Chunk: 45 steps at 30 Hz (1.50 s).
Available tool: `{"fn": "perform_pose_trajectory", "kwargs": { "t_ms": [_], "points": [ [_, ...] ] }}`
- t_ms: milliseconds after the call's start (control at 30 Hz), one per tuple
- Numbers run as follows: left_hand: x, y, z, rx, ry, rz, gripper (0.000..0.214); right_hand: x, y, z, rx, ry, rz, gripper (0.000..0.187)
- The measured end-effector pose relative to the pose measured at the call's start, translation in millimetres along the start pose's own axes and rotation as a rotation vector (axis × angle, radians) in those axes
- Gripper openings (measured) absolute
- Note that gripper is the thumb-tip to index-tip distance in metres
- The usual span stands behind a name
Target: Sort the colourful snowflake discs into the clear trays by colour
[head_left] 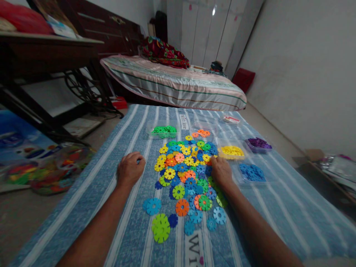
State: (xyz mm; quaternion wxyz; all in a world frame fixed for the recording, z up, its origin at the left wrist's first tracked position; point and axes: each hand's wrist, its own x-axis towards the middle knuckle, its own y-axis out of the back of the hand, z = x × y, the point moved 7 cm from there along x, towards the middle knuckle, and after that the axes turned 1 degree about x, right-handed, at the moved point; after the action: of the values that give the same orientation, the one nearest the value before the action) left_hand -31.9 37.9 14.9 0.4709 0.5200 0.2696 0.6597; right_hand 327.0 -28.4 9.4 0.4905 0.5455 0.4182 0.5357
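Observation:
A loose heap of notched plastic snowflake discs [189, 174] in several colours lies on the striped blue cloth in front of me. My left hand [130, 168] rests on the cloth left of the heap, apart from it. Its fingers are curled in, with a small dark blue patch between thumb and forefinger; whether that is a disc or the cloth is unclear. At the heap's right edge, my right hand [221, 171] has its fingers pressed together, tips beside a yellow disc [206, 158]. What they hold is hidden.
Behind and right of the heap stand clear tubs with green discs [164, 131], orange discs [202, 132], yellow discs [232, 151], purple discs [258, 144] and blue discs [251, 172]. A small white-and-red packet [231, 119] lies at the far right. Beyond the table is a bed [178, 87].

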Motion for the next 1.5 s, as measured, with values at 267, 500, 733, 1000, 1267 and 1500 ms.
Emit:
{"fn": "perform_pose_trajectory", "kwargs": {
  "t_ms": [267,500,733,1000,1267,1500],
  "points": [
    [-0.1,-2.1,-3.0,-0.022,0.009,0.003,0.026,1.3,-2.8,5.2,0.003,-0.028,-0.003,0.025],
    [0.1,1.1,0.1,-0.007,0.006,0.009,0.025,6.4,-3.7,4.1,-0.017,-0.019,-0.008,0.025],
    [0.2,1.0,1.4,0.004,0.010,-0.018,0.026,-11.8,18.6,1.0,0.030,0.019,0.148,0.022],
    [0.2,-0.6,-0.9,0.004,0.005,-0.008,0.027,6.0,78.4,49.2,0.046,-0.099,0.435,0.031],
    [-0.1,-1.0,-1.5,0.014,0.011,-0.006,0.025,3.0,44.3,6.8,0.150,0.172,0.216,0.026],
    [-0.6,-0.1,0.2,0.018,0.022,-0.025,0.025,16.4,9.5,-23.0,0.097,0.152,-0.041,0.027]
  ]
}}
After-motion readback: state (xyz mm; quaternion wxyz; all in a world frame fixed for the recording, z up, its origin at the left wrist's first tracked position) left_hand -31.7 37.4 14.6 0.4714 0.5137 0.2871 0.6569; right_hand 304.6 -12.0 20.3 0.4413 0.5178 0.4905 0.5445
